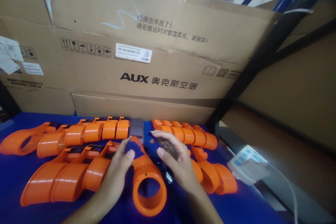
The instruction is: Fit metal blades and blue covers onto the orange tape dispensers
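Note:
An orange plastic ring-ended part (pixel 143 166) is in my left hand (pixel 119 166), its round open end facing me. My left thumb presses against a dark blue piece (pixel 135 149) at its upper end. My right hand (pixel 177 154) is just to the right, fingers curled and pinching a small dark blue plastic piece (pixel 155 144), whose exact shape is partly hidden by the fingers. The two hands are apart, with the orange part's upper end between them.
Rows of similar orange parts (pixel 69 176) lie left, several with dark clips; more orange parts (pixel 198 137) lie right on the blue surface (pixel 15 178). A phone (pixel 137 128) lies at the back, before a large cardboard box (pixel 105 66). A white device (pixel 248 164) with a cable stands right.

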`<state>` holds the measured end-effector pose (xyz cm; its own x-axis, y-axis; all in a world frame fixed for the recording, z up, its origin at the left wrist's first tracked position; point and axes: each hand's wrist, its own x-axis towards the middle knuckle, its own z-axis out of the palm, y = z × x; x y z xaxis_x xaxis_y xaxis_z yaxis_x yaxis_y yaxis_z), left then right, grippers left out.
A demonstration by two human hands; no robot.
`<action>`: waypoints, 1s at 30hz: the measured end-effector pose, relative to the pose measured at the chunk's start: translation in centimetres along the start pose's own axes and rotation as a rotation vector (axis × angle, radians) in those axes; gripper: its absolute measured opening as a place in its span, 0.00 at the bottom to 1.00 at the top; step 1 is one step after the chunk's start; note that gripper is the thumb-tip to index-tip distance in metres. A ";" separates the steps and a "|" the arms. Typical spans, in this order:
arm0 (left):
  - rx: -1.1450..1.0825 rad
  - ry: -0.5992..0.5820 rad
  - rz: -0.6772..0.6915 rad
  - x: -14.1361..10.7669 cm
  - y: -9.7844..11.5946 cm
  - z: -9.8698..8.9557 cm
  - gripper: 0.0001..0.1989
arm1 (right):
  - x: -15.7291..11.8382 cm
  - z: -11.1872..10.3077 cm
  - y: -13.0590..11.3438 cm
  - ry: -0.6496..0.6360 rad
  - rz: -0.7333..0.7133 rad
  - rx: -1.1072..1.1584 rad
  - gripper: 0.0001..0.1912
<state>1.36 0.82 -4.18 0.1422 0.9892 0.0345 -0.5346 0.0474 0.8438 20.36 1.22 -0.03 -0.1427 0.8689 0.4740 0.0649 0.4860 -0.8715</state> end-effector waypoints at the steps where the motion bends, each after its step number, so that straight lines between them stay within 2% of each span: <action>1: 0.027 -0.011 0.043 0.0 0.0 -0.1 0.21 | 0.0 -0.1 -0.1 -0.020 -0.035 -0.009 0.16; 4: 0.061 -0.064 0.111 -0.2 0.0 -0.2 0.20 | -0.1 -0.3 -0.4 -0.079 -0.116 -0.072 0.17; 8: 0.052 -0.076 0.111 -0.5 0.0 -0.3 0.19 | -0.1 -0.4 -0.5 -0.131 -0.162 -0.153 0.18; 15: 0.050 -0.039 0.079 -0.3 0.1 -0.3 0.21 | -0.1 -0.4 -0.4 -0.159 -0.153 -0.199 0.17; 21: -0.049 0.007 0.098 -1.1 0.9 1.0 0.24 | -0.1 -0.5 -0.5 -0.175 -0.127 -0.219 0.21; 26: -0.086 0.005 0.079 -1.6 0.5 0.2 0.33 | -0.4 -0.1 -0.9 -0.159 -0.090 -0.304 0.28; 30: -0.097 0.011 0.080 -1.5 -0.1 -0.6 0.37 | -0.4 0.1 -1.1 -0.152 -0.119 -0.448 0.28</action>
<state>0.72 -0.58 -4.58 0.0867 0.9918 0.0935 -0.6221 -0.0194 0.7827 20.21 0.28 0.72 -0.3153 0.7977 0.5140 0.4538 0.6025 -0.6566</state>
